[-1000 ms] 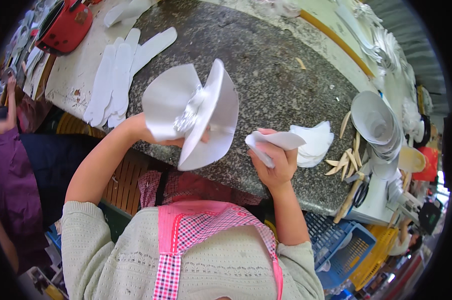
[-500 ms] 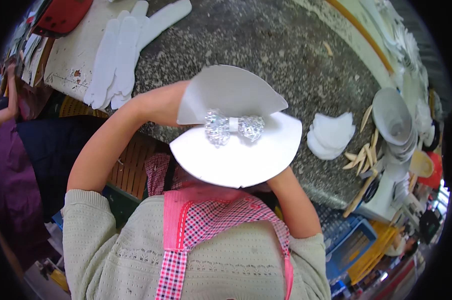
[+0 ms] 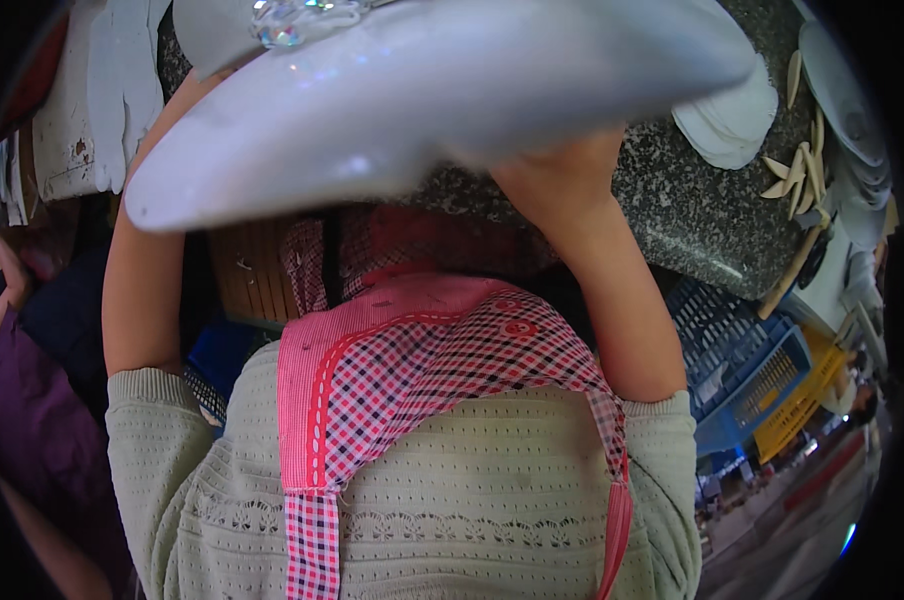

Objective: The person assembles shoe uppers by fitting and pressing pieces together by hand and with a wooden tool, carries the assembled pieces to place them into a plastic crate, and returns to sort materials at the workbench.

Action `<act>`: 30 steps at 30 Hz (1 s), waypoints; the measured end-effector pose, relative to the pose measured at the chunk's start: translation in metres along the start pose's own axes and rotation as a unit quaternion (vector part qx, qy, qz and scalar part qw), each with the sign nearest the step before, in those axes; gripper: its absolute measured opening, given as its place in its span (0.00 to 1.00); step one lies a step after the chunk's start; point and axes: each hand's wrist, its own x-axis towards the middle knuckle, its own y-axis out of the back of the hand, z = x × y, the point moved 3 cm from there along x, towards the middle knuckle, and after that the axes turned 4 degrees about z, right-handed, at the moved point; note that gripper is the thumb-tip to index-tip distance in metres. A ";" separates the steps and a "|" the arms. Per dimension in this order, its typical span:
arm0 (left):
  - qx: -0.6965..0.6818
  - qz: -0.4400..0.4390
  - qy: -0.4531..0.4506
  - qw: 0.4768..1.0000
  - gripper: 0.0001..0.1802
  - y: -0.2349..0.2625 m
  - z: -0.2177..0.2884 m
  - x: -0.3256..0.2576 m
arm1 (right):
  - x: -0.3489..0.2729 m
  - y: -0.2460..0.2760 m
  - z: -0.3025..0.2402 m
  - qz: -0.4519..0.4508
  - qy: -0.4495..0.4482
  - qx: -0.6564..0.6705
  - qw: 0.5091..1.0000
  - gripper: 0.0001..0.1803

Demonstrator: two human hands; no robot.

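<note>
A smooth white curved piece [image 3: 442, 100], like a bent sheet, is raised very close in front of me and blurred. A glittering clear bow [image 3: 307, 20] sits on its upper side at the left. My right hand [image 3: 567, 180] is closed at the piece's lower edge, its fingertips hidden behind it. My left hand [image 3: 207, 82] reaches up behind the piece's left part; only its wrist area shows, and the fingers are hidden.
A speckled dark worktop [image 3: 687, 215] lies below. On it are stacked white rounded pieces [image 3: 737, 120] and pale wooden wedges [image 3: 800, 178]. White long flat pieces [image 3: 122, 85] lie at left. A blue crate [image 3: 747, 385] stands at lower right; another person [image 3: 42, 400] is at left.
The white piece with the bow has risen toward me and tilted, so it now looks much larger. My right hand has come into view under its edge. My view has also shifted.
</note>
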 end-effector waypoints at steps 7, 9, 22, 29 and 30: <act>-0.024 0.054 -0.004 0.998 0.21 0.006 0.006 -0.006 | 0.012 0.002 -0.021 -0.020 0.035 0.051 0.998 0.16; -0.034 0.067 -0.003 0.997 0.21 0.007 0.006 -0.008 | 0.015 0.001 -0.023 -0.022 0.033 0.057 0.998 0.15; -0.096 0.086 -0.113 0.985 0.26 -0.016 0.063 0.016 | 0.022 -0.001 -0.023 -0.069 -0.061 0.165 0.982 0.08; 0.052 0.054 -0.149 0.986 0.24 -0.013 0.079 0.024 | 0.021 0.003 -0.023 -0.014 -0.003 0.128 0.992 0.10; -0.059 0.054 -0.106 0.991 0.25 -0.011 0.076 0.025 | 0.015 -0.002 -0.022 -0.046 -0.033 0.137 0.989 0.11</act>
